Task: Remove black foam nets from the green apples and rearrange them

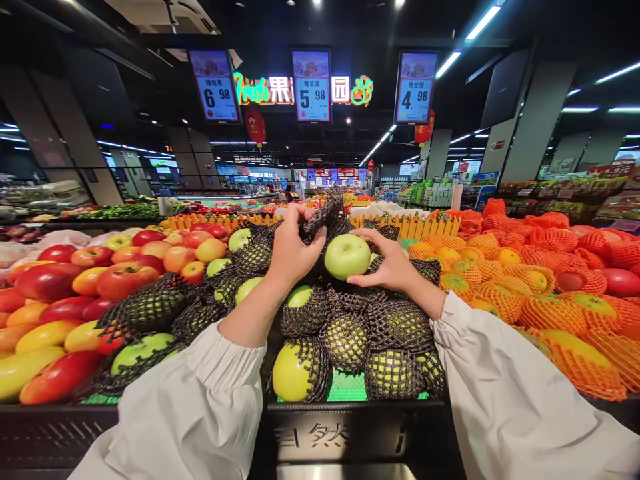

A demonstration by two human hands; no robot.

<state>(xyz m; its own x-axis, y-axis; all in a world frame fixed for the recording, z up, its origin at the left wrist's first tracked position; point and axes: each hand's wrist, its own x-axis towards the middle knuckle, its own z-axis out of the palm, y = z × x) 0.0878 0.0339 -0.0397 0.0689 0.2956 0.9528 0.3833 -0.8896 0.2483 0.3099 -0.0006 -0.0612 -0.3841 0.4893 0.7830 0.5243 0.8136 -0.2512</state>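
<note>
My right hand [387,261] grips a bare green apple [347,257] from its right side, fingers behind and thumb below. Up and to the left, my left hand [296,243] pinches a black foam net sleeve [327,212], which hangs apart from the apple. Below both hands lies a pile of green apples, most in black foam nets, such as a netted apple [346,341]. One green apple [291,372] at the front left of the pile is only partly covered by its net.
Red and yellow apples [125,280] and mangoes lie to the left. Oranges in orange nets [515,297] and fruit in red nets [555,243] fill the right. A black crate front [360,427] borders the near side. Price screens [311,87] hang overhead.
</note>
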